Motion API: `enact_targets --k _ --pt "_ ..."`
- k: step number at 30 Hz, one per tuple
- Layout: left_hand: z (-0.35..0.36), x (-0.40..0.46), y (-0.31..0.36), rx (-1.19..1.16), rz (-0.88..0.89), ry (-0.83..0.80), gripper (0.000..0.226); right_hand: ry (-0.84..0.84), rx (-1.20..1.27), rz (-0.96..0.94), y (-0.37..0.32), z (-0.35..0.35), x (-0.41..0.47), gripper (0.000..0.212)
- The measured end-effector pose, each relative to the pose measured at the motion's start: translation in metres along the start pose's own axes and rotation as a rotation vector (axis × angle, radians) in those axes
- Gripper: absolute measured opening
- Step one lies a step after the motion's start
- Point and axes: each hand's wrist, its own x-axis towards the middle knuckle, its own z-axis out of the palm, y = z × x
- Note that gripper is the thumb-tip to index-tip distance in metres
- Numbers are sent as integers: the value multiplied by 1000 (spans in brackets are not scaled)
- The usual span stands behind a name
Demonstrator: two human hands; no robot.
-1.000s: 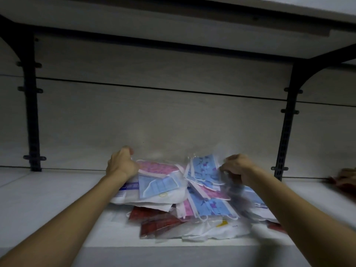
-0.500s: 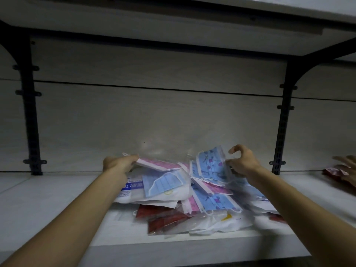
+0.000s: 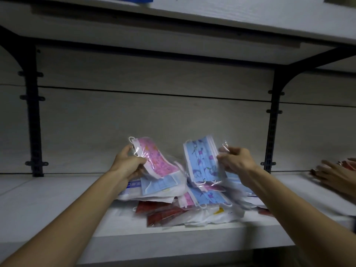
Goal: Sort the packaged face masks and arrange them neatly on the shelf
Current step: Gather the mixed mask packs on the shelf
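**Hands lifting two mask packs off the pile**

Shelf (image 3: pixel 57 199) white, dim light, dark brackets on the back wall. From my remote seat I log a loose pile of packaged masks (image 3: pixel 185 205) at the middle of the board: blue, pink, red and white packs overlapping, none squared up.

Left hand (image 3: pixel 129 164) curled round the edge of a pink printed pack (image 3: pixel 156 160), held tilted above the pile's left side. Right hand (image 3: pixel 237 160) pinches the clear wrapper of a blue printed pack (image 3: pixel 200 158), held nearly upright above the pile's right side. The two packs sit near each other, not touching as far as I can tell.

Another person's hand (image 3: pixel 335 174) lies on the shelf at far right, beside red packs (image 3: pixel 346 164), blurred.
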Motion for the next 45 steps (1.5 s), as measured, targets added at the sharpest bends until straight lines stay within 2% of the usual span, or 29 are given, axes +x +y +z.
enact_targets --k 8,12,15,17,23,30,37,45 --pt "-6 -35 15 -22 54 37 20 -56 108 21 -7 -22 -23 13" --pt "-8 -69 22 -106 122 69 23 -109 214 40 -8 -30 -42 23" --pt "-14 -102 20 -133 140 90 23 -208 243 38 -4 -28 -65 13" --pt "-24 -124 17 -148 135 96 24 -278 237 33 0 -21 -84 15" --pt "-73 -168 9 -15 132 114 26 -367 124 0 7 17 -125 15" --pt "-164 -199 7 72 125 124 21 -416 142 -79 -18 83 -171 12" --pt "-301 -229 23 180 156 157 24 -538 141 -104 -48 173 -248 9" --pt "-447 -270 40 255 186 228 25 -576 129 -142 -73 280 -342 12"
